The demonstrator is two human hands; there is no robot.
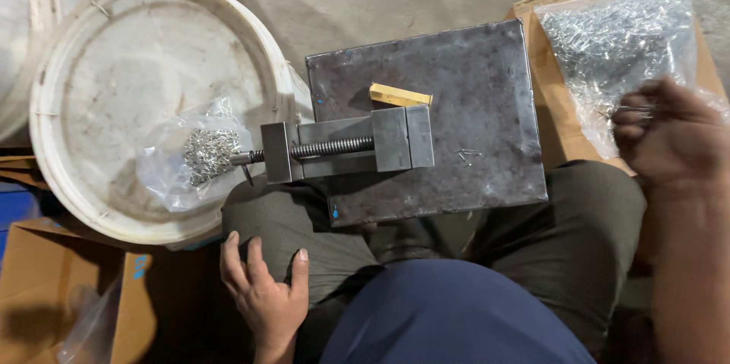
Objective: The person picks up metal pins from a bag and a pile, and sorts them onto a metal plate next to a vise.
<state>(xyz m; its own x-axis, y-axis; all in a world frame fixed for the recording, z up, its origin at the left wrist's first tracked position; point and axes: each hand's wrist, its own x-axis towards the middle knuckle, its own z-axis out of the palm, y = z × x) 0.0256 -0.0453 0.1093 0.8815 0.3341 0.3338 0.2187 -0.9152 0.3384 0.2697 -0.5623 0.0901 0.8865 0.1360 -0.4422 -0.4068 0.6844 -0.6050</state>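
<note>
On the left, a small bag of metal pins [199, 153] lies on the white bucket lid [137, 52], touching the screw end of the steel vise [346, 145]. The left hand [264, 292] rests flat on the thigh, fingers spread, holding nothing. The vise sits on the steel plate [471, 75], near its front edge. The right hand [669, 136] is curled over the large bag of pins [616, 37]; I judge it is taking pins, so the next move needs a careful pinch.
</note>
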